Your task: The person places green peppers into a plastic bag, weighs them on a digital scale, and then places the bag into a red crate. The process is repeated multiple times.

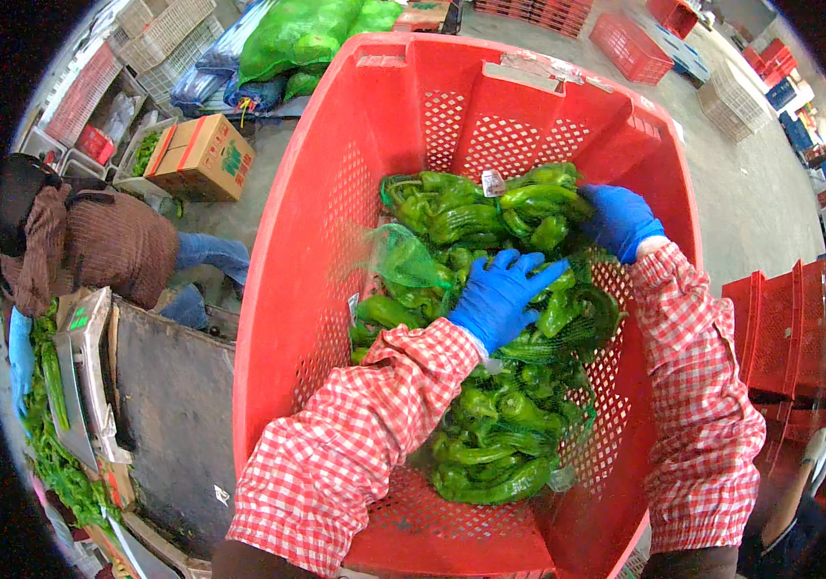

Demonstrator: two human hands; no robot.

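Observation:
A large red plastic crate point(297, 181) stands before me with several green mesh bags of long green peppers point(507, 434) on its perforated floor. My left hand point(503, 297), in a blue glove, rests with spread fingers on the peppers at the middle of the pile. Near the crate's right wall, my right hand point(619, 221), also gloved in blue, touches the right end of an upper bag of peppers point(543, 203); its fingertips are hidden, so its hold is unclear. A small white label point(492, 183) lies on the upper bags. Red checked sleeves cover both forearms.
At left, a person point(116, 239) bends near a weighing scale point(84, 376) and a dark tabletop point(174, 405). Beyond lie a cardboard box point(203, 155) and full green mesh sacks point(297, 36). Stacked red crates point(796, 326) stand at right, with another person's arm point(789, 499) below.

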